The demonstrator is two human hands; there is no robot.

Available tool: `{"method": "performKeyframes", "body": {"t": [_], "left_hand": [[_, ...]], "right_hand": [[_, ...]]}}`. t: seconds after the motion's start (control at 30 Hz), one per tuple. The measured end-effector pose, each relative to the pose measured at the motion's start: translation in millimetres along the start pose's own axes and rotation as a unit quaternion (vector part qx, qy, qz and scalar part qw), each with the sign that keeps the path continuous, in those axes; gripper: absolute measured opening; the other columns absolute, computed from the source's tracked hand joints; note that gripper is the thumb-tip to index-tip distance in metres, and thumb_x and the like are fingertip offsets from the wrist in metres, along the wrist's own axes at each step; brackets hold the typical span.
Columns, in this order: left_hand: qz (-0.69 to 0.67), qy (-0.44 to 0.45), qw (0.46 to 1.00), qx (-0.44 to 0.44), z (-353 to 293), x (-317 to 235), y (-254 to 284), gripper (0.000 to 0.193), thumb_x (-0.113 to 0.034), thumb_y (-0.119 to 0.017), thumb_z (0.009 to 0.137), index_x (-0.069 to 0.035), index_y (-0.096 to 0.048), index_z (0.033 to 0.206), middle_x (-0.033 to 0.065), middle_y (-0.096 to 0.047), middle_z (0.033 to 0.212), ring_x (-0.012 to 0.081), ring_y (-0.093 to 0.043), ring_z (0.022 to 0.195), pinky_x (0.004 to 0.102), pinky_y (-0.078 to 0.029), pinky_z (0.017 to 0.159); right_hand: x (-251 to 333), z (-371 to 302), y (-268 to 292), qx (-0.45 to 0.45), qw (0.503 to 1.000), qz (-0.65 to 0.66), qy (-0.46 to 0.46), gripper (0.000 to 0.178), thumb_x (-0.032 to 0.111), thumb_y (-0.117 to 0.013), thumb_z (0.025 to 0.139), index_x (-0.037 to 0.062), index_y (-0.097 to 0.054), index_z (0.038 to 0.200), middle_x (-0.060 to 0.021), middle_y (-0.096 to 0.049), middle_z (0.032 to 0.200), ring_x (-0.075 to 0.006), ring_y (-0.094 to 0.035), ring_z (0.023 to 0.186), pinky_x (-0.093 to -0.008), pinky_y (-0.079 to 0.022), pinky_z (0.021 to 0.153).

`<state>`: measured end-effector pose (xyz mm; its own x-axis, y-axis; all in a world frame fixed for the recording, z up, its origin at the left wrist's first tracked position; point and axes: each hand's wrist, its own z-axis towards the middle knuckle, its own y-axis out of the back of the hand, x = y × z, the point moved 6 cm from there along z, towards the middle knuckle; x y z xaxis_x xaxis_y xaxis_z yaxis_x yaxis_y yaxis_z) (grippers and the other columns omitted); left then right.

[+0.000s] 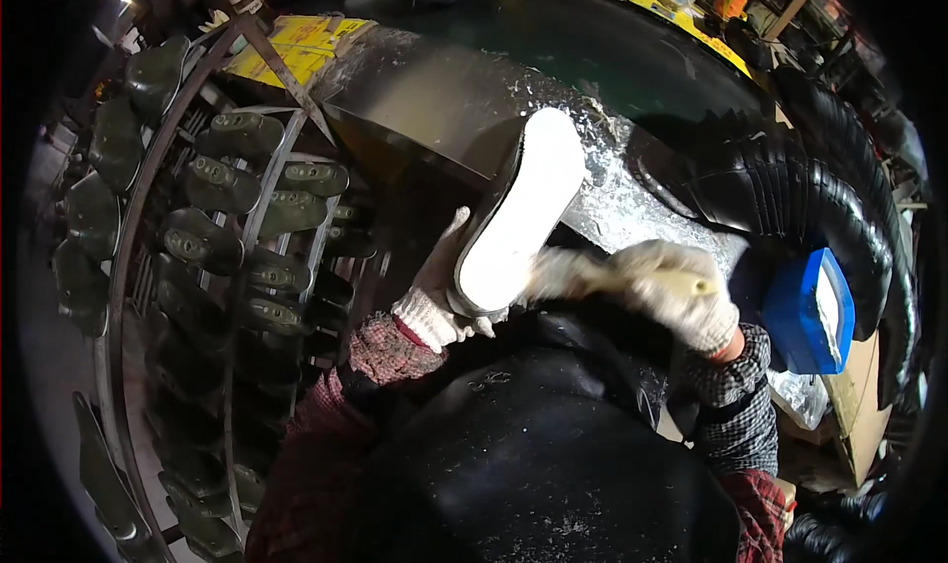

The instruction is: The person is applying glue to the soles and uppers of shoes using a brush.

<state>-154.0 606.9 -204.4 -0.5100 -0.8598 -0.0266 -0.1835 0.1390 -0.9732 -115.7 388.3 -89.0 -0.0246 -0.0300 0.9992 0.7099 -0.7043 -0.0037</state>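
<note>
White rubber fills the middle of the head view: a shoe [518, 217] turned sole-up, its pale sole slanting from lower left up toward the upper right, dark upper edge showing along its left side. Left hand [439, 301], in a knitted white cotton glove with a ribbed cuff, is under the heel end, grip clenched around the shoe from below, fingers wrapped at the lower edge of the sole. Right hand [676, 296], gloved the same way, sits just right of the heel, grip closed on a pale handle of a tool [612, 279]; the working end is blurred where it meets the sole's lower right side, so what kind of tool it is cannot be told. Both sleeves are checked, reddish on the left, grey over red on the right, and a dark apron [533, 454] speckled with pale shavings covers the lap below.

Beyond the shoe, a grey metal worktop [434, 99] is strewn with white shavings, thickest to the right of the sole. Left of it stands a round metal rack [197, 227] loaded with rows of dark olive shoe soles, tread side out. On the right, a black ribbed hose [839, 207] curves down past a blue container [815, 311] with a pale inside, standing just beside the right wrist. Yellow sheets [286, 44] lie at the worktop's far left corner.
</note>
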Motion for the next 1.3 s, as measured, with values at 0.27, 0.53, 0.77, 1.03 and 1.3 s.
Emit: {"method": "performKeyframes", "body": {"t": [0.27,0.53,0.77,1.03,1.3], "left_hand": [[0.089,0.110,0.981,0.135,-28,-9,13,0.066,-0.060,-0.038,0.097,-0.006,-0.052,0.134,0.0179,-0.065,0.117,0.0409,-0.067,0.094,0.0631,-0.052,0.084],[-0.004,0.080,0.997,-0.020,-25,-18,53,0.076,-0.068,-0.036,0.093,-0.007,-0.051,0.136,0.0249,-0.064,0.113,0.0417,-0.067,0.090,0.0600,-0.055,0.075],[0.070,0.031,0.994,-0.078,-6,-66,-6,0.089,-0.076,-0.043,0.085,0.003,-0.055,0.122,0.0234,-0.068,0.088,0.0372,-0.069,0.072,0.0399,-0.058,0.048],[0.116,-0.296,0.939,-0.129,98,-111,-80,0.052,-0.033,-0.060,0.096,0.011,-0.045,0.119,0.0212,-0.056,0.118,0.0307,-0.058,0.102,0.0371,-0.054,0.093],[0.317,0.031,0.943,-0.101,208,73,-119,0.038,-0.039,-0.072,0.088,-0.012,-0.048,0.078,0.0022,-0.050,0.062,0.0107,-0.051,0.055,0.0233,-0.040,0.051]], "right_hand": [[-5,38,-12,0.061,0.996,-0.035,0.051,0.026,0.015,-0.068,0.090,-0.0011,-0.065,0.110,-0.0141,-0.068,0.108,-0.0203,-0.067,0.093,-0.0301,-0.056,0.080],[10,82,54,-0.132,0.881,-0.392,0.230,0.027,0.006,-0.066,0.088,0.0044,-0.064,0.115,-0.0113,-0.063,0.090,-0.0226,-0.062,0.082,-0.0336,-0.052,0.071],[17,44,-12,-0.022,0.878,-0.442,0.183,0.027,0.023,-0.068,0.087,0.0090,-0.067,0.110,-0.0135,-0.066,0.085,-0.0300,-0.065,0.075,-0.0377,-0.053,0.060],[53,-51,52,-0.209,0.845,-0.431,0.238,0.033,0.010,-0.075,0.078,0.0122,-0.067,0.110,-0.0102,-0.065,0.093,-0.0272,-0.065,0.077,-0.0363,-0.053,0.066],[92,-192,102,-0.458,0.757,-0.399,0.243,0.026,-0.008,-0.066,0.077,-0.0024,-0.066,0.103,-0.0117,-0.065,0.093,-0.0229,-0.064,0.079,-0.0327,-0.053,0.072]]}}
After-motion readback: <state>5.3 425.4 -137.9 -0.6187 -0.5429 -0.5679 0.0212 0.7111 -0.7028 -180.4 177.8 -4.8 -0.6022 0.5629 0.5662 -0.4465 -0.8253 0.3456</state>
